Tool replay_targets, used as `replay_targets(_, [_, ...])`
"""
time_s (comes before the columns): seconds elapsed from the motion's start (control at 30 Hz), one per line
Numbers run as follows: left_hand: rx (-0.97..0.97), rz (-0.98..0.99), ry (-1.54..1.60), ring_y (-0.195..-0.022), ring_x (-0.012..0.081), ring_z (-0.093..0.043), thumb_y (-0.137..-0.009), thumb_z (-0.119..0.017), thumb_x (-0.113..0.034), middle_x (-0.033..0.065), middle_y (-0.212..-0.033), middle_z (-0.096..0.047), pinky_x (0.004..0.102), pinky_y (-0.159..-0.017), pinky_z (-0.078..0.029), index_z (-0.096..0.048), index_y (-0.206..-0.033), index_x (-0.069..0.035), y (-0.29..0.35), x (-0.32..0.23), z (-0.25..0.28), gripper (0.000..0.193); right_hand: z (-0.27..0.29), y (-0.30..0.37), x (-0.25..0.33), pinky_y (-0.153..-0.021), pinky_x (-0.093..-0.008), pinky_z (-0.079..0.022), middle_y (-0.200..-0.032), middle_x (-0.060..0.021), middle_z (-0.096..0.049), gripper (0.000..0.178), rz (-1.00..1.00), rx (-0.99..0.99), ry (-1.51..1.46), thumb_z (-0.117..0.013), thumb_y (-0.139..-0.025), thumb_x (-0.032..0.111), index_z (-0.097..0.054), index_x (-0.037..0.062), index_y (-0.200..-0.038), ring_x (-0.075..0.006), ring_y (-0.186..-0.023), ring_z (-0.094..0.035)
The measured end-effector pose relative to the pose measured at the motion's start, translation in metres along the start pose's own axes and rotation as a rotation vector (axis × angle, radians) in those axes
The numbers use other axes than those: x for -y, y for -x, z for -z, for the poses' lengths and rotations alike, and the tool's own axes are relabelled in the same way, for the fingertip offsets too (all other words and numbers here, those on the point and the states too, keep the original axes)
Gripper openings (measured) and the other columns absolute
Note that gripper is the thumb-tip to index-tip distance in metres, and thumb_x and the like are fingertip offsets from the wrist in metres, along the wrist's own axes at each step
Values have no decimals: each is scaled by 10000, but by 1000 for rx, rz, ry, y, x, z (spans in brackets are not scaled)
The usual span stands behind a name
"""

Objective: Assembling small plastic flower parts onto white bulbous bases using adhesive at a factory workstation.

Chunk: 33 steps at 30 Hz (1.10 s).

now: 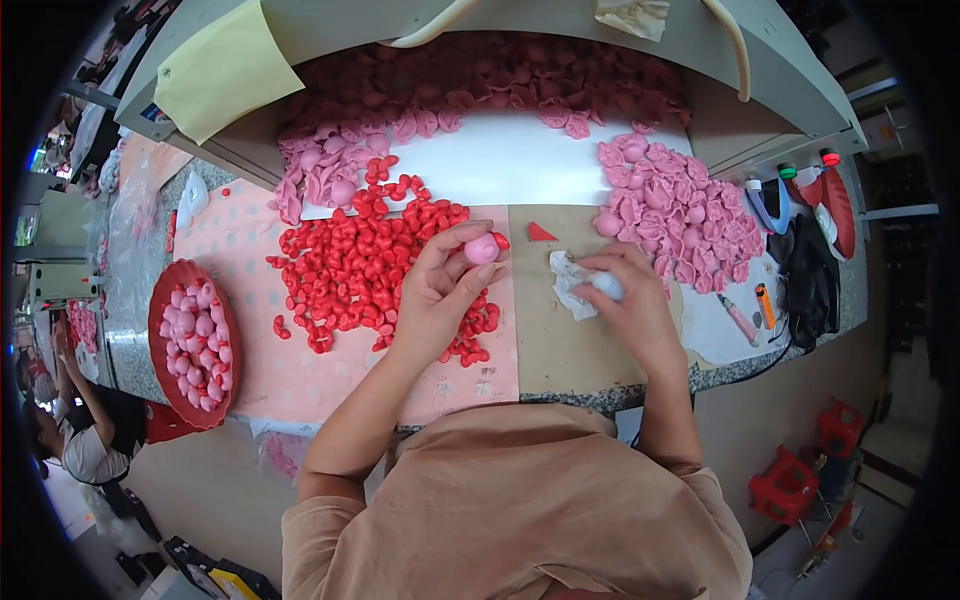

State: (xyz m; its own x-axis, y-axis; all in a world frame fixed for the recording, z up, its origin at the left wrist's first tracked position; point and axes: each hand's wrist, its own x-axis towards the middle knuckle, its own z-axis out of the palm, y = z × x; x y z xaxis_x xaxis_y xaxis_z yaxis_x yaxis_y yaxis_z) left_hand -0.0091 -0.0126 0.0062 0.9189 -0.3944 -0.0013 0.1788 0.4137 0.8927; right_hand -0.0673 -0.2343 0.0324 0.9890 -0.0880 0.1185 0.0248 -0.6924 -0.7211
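Between the thumb and fingers of my left hand [436,300] is a small glossy pink ball [481,250]. A small red piece [502,241] sits at its right side. My right hand [642,312] is closed around a small pale bottle [607,286], mostly covered by the fingers. Just left of the bottle, a crumpled white tissue [566,272] lies on brown paper [555,350]. Beside my left hand spreads a heap of shiny red pieces [350,265] on pink patterned paper [270,370]. A flat red triangular scrap [541,232] lies between the hands.
A red scalloped bowl [163,375] of pink balls stands at the left. Pink frilly parts [685,215] are heaped at the right, and more [480,75] under the grey machine housing [345,18]. An orange cutter [765,305] lies far right. Another person [95,440] works at the far left.
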Motion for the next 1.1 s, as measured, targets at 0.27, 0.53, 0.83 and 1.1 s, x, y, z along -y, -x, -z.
replay_targets(0.27, [27, -52, -64, -1092, 194, -545, -856, -538, 80, 111, -1257, -482, 327, -925, -481, -430, -1252, -5, -1, 3, -3, 419, 3, -3, 5, -753, -276, -439, -912, -73, -574, 231, -196, -81, -222, -667, -763, 21, -609, 9, -985, -179, -863, -564])
replay_targets(0.53, [-38, -64, -65, -1069, 173, -547, -821, -566, 97, 109, -1157, -521, 292, -890, -493, -441, -1161, 16, 6, 8, 2, 371, -58, -28, 49, -753, -242, -435, -946, -35, -565, 249, 143, 4, -392, -657, -819, 94, -546, 30, -1033, -94, -867, -528])
replay_targets(0.83, [45, -199, -224, -1100, 187, -529, -811, -587, 102, 116, -1176, -493, 306, -913, -491, -483, -1129, 31, 8, 8, 0, 342, -55, -34, 44, -707, -215, -444, -970, -24, -566, 255, -309, 88, -1032, -608, -886, 149, -500, 22, -1079, -57, -837, -527])
replay_targets(1.1, [62, -204, -199, -1099, 189, -526, -832, -550, 109, 114, -1185, -498, 307, -913, -488, -456, -1186, 42, 7, 8, 2, 372, -54, -37, 48, -746, -219, -447, -1009, -17, -562, 294, -240, 156, -983, -586, -902, 164, -475, 20, -1134, -77, -878, -539])
